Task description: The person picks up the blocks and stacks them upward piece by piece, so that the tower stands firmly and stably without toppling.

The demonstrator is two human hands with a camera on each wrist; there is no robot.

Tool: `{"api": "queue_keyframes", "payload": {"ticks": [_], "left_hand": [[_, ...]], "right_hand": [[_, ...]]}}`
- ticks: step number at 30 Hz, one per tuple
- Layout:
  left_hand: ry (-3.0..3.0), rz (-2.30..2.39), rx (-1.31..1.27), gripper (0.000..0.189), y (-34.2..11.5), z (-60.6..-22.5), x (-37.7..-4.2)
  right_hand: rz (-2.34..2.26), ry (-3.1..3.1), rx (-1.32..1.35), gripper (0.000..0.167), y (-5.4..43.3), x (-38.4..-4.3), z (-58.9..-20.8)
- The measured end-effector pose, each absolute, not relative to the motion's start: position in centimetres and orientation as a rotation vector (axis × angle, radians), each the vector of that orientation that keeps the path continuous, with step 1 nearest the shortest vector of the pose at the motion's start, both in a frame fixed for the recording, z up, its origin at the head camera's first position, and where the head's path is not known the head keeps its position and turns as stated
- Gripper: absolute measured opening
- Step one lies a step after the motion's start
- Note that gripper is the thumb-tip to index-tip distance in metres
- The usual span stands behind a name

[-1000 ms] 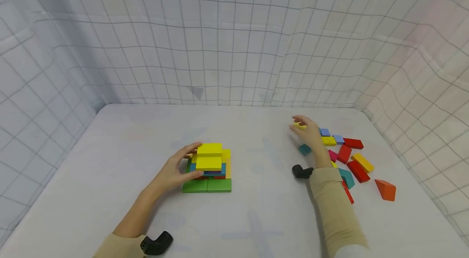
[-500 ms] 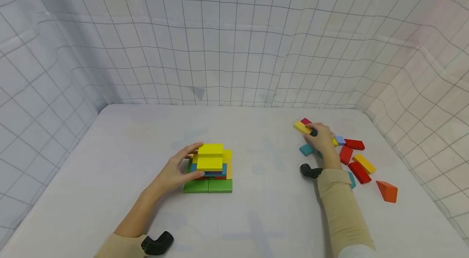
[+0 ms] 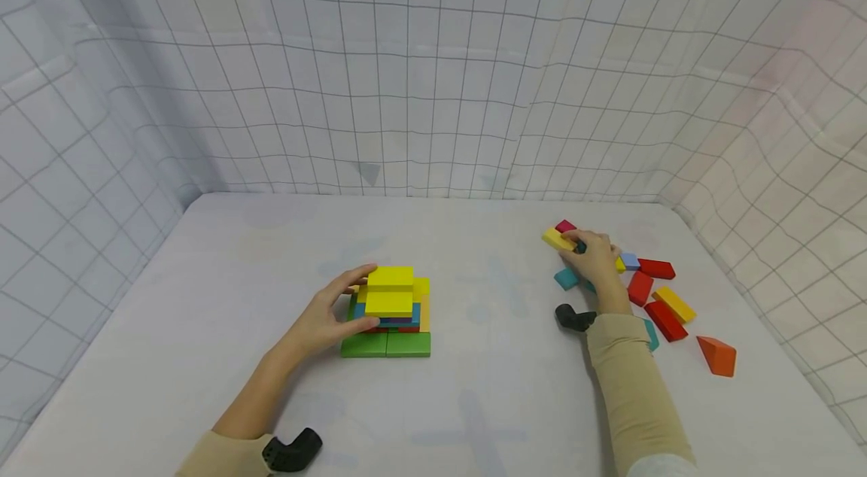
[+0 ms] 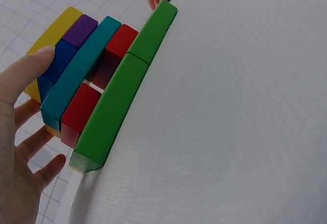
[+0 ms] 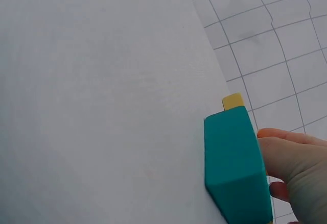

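Note:
My left hand [image 3: 325, 317] holds the left side of a layered block stack [image 3: 389, 304], topped with yellow and based on green blocks [image 3: 409, 344]. In the left wrist view its thumb rests on a blue block [image 4: 59, 60], with the fingers behind the stack. Over among the loose blocks, my right hand [image 3: 596, 255] pinches a small dark block [image 3: 580, 246] between thumb and fingers; most of that block is hidden. A yellow block [image 3: 557, 238] lies just beyond its fingertips. Close by, a teal block [image 5: 235, 157] fills much of the right wrist view.
Loose red blocks [image 3: 666, 320], a yellow block [image 3: 674, 304], a light blue block [image 3: 630, 261] and an orange triangular block [image 3: 718, 355] lie around the right forearm. White table surface [image 3: 488, 372] lies between the stack and the loose blocks. Gridded white cloth [image 3: 433, 86] hangs behind.
My right hand has moved right and toward me, from over the yellow block to the dark block, which it now pinches. My left hand has stayed at the stack.

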State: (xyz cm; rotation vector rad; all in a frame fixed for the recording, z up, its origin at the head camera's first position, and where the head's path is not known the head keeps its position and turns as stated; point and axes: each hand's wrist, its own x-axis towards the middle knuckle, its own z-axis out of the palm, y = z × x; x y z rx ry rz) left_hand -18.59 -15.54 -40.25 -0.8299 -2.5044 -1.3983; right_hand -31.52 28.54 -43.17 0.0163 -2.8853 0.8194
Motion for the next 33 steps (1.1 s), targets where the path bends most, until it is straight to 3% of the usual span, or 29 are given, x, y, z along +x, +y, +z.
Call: {"api": "queue_keyframes", "payload": {"ticks": [7,15,21,33], "left_hand": [[-2.499,-1.382,-0.831,0.071,-16.0,-41.8,-19.4],[-2.502,-1.406,-0.832,0.072,-16.5,-43.3,-20.2],[-2.511,-1.415,-0.828,0.073,-16.7,-43.2,-20.2],[-2.505,-1.389,-0.864,0.074,-16.7,-43.4,-20.4]], "right_hand": [[1.009,-2.755,0.304,0.032,25.5,-30.5,-41.0],[1.186,-2.532,0.748,0.029,17.7,-26.9,-37.2],[1.223,-2.408,1.133,0.027,12.3,-23.8,-36.7],[0.955,-2.425,1.275,0.025,7.6,-20.8,-37.8]]}}
